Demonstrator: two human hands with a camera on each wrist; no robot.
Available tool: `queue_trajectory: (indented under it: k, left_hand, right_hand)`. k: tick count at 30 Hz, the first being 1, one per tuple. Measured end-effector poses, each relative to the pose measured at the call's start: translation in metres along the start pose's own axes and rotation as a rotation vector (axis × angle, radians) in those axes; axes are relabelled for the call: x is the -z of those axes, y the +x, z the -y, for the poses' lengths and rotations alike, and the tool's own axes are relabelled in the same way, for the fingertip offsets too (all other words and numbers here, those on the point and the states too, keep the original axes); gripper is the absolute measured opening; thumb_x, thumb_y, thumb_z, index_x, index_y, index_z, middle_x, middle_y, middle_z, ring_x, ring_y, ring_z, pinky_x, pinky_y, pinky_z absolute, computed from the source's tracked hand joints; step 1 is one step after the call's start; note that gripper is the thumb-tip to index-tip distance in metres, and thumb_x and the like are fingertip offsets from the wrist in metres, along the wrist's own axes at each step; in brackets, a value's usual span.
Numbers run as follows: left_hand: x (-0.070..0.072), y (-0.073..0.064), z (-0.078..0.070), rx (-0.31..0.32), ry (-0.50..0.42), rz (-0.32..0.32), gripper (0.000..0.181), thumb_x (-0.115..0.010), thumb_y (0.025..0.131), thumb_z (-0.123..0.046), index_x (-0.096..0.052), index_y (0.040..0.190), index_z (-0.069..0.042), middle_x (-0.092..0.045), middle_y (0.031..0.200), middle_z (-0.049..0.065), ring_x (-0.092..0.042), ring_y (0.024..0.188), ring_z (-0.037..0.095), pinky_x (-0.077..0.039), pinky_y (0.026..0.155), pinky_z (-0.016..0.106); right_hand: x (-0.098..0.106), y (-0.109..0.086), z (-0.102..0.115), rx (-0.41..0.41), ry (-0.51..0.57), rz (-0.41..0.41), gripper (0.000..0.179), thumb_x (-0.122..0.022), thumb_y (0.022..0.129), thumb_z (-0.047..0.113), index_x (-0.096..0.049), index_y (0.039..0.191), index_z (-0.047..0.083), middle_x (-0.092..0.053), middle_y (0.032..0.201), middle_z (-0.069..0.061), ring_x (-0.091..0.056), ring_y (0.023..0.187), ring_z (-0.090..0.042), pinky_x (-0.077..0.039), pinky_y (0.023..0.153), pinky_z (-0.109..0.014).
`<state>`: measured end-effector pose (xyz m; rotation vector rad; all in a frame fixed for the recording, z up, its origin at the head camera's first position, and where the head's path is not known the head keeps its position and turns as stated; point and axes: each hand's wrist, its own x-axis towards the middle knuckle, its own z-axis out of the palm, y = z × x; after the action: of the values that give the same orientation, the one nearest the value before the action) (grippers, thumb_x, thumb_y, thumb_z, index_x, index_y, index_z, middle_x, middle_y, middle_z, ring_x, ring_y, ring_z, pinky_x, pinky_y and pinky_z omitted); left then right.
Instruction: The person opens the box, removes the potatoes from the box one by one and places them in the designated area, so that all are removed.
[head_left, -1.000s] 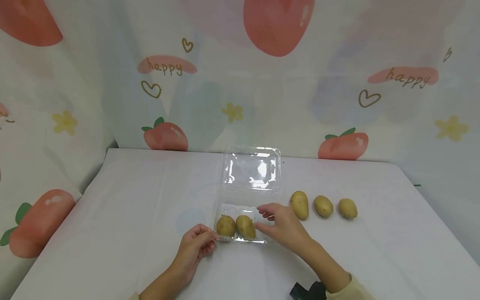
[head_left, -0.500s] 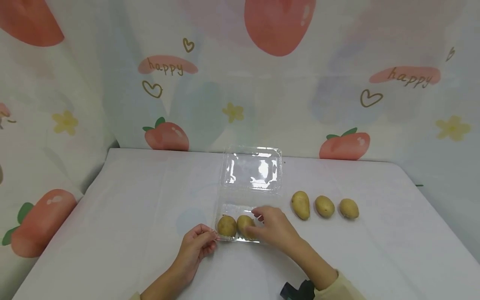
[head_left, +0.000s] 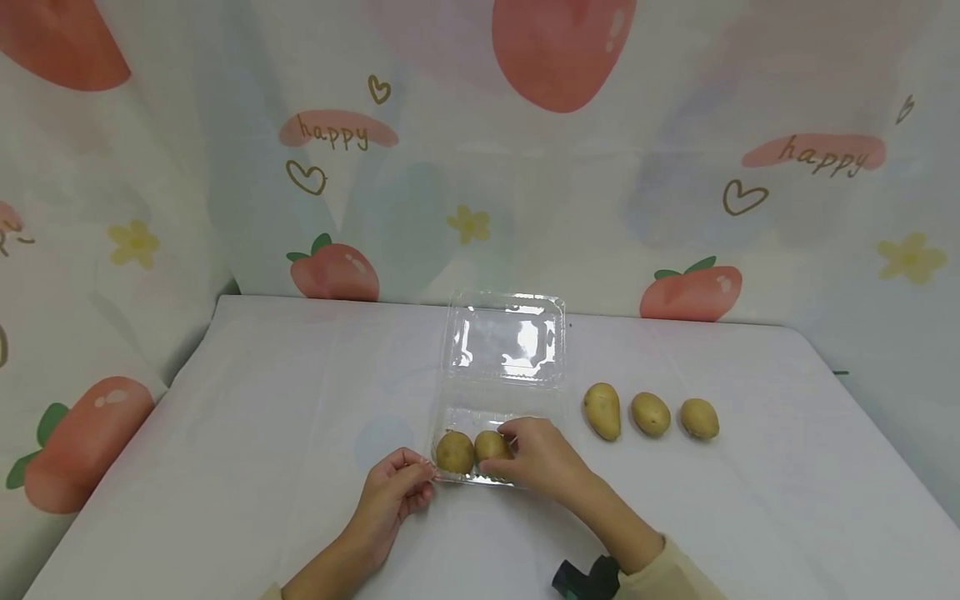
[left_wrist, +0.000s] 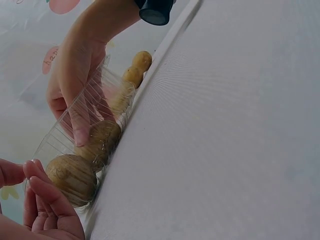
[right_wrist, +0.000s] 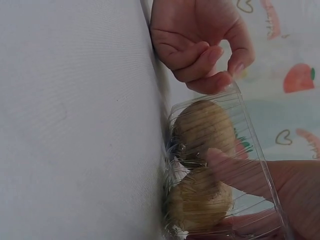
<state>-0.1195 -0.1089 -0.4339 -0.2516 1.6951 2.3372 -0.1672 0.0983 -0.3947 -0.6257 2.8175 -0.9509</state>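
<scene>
A clear plastic clamshell container [head_left: 504, 337] lies unfolded on the white table, its lid tipped back toward the wall. Two potatoes sit side by side in its base: a left potato [head_left: 454, 452] and a right potato [head_left: 491, 447]. My left hand [head_left: 393, 496] pinches the near left corner of the base between thumb and finger. Reaching in from the right, my right hand [head_left: 543, 458] grips the right potato, thumb on its near side and fingers behind. In the left wrist view that thumb [left_wrist: 81, 132] shows through the ribbed plastic; the far fingertips are partly hidden.
Three more potatoes stand in a row to the right of the container: a long potato [head_left: 602, 412], a middle potato [head_left: 650, 414] and an end potato [head_left: 699, 418]. A dark device [head_left: 587, 578] is at my right wrist. A printed cloth [head_left: 555, 192] hangs behind the table.
My right hand has moved left and into the container, closing its thumb and fingers around the right potato. My left hand has stayed at the container's corner.
</scene>
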Motion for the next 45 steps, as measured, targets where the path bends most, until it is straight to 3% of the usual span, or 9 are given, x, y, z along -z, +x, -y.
queue_trajectory:
  k: [14,19,34,45]
  left_hand:
    - [0.001,0.001,0.002,0.002,0.003,0.001,0.007,-0.058,0.083,-0.007,-0.051,0.082,-0.008,-0.062,0.077,0.003,-0.051,0.063,0.010,-0.043,0.059,0.021]
    - [0.001,0.002,0.002,0.000,0.004,0.003,0.006,-0.057,0.083,-0.007,-0.051,0.082,-0.008,-0.062,0.077,0.003,-0.051,0.063,0.010,-0.043,0.059,0.022]
    - [0.000,0.001,0.001,-0.007,-0.003,0.001,0.006,-0.057,0.082,-0.006,-0.052,0.082,-0.007,-0.061,0.077,0.003,-0.051,0.063,0.010,-0.043,0.059,0.022]
    - [0.001,0.000,0.002,-0.009,0.001,0.003,0.007,-0.058,0.081,-0.006,-0.052,0.081,-0.006,-0.062,0.077,0.004,-0.052,0.062,0.010,-0.043,0.058,0.021]
  right_hand:
    - [-0.002,0.005,-0.004,0.023,0.016,0.042,0.023,-0.078,0.070,0.026,-0.064,0.079,0.010,-0.047,0.060,0.007,-0.042,0.057,-0.009,-0.036,0.050,-0.025]
    - [-0.004,0.004,-0.002,0.008,0.044,0.021,0.029,-0.079,0.068,0.025,-0.066,0.085,0.005,-0.051,0.065,0.006,-0.045,0.061,-0.010,-0.037,0.052,-0.026]
    - [0.003,0.000,0.002,-0.051,0.115,-0.141,0.045,-0.080,0.065,0.018,-0.065,0.100,-0.005,-0.064,0.086,-0.006,-0.057,0.075,-0.012,-0.048,0.065,-0.026]
    - [0.021,-0.004,0.004,-0.034,0.149,-0.176,0.038,-0.080,0.067,0.017,-0.066,0.098,-0.001,-0.064,0.085,-0.003,-0.060,0.075,-0.015,-0.049,0.063,-0.024]
